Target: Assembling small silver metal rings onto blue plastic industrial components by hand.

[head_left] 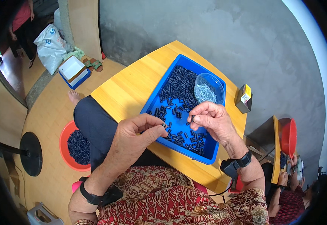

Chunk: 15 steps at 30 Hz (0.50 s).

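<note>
My left hand (139,133) is closed in a pinch over the near left edge of a blue tray (182,155). Between its thumb and forefinger sits a small black cylindrical part (164,125). My right hand (213,120), above the tray's right half, pinches another small black piece (192,118). Below both hands, many loose black cylindrical parts (178,85) lie in the tray, heaped toward its far side and scattered nearer me. A clear round tub (219,85) in the far right corner holds small silvery metal pieces (204,92), too small to name exactly.
The tray stands on a yellow wooden table (129,84) against a grey wall. A dark box (243,99) is beside its right edge. On the floor at left are a red basin (66,131) of black parts and a round black base (31,153). Another person (291,202) works at right.
</note>
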{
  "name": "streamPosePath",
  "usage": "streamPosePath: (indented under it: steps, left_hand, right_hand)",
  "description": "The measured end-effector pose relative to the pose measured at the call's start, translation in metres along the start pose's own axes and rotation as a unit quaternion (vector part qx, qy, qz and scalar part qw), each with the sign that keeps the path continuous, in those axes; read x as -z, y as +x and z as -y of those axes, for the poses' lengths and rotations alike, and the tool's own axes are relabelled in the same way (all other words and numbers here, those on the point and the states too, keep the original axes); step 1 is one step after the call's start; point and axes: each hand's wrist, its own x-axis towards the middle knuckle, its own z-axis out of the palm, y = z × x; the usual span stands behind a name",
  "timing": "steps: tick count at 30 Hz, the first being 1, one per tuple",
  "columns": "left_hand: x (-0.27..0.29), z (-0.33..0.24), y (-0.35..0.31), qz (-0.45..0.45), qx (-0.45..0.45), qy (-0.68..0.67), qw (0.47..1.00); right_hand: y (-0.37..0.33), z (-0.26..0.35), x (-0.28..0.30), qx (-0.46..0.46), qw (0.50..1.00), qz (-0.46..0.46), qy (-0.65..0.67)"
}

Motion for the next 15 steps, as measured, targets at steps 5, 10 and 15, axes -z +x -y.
streamPosePath:
  steps: [5, 10, 15]
  left_hand:
    - [-0.005, 0.003, -0.003, 0.019, 0.012, -0.055, 0.998]
    - [-0.01, 0.001, -0.005, 0.053, 0.02, -0.055, 0.997]
    - [-0.012, 0.01, -0.005, 0.047, 0.003, -0.047, 0.998]
  right_hand:
    - [-0.008, 0.001, -0.019, 0.014, 0.999, -0.027, 0.045]
    - [-0.012, -0.002, -0.033, 0.054, 0.997, -0.002, 0.057]
    - [-0.013, -0.006, -0.042, 0.084, 0.996, -0.021, -0.004]
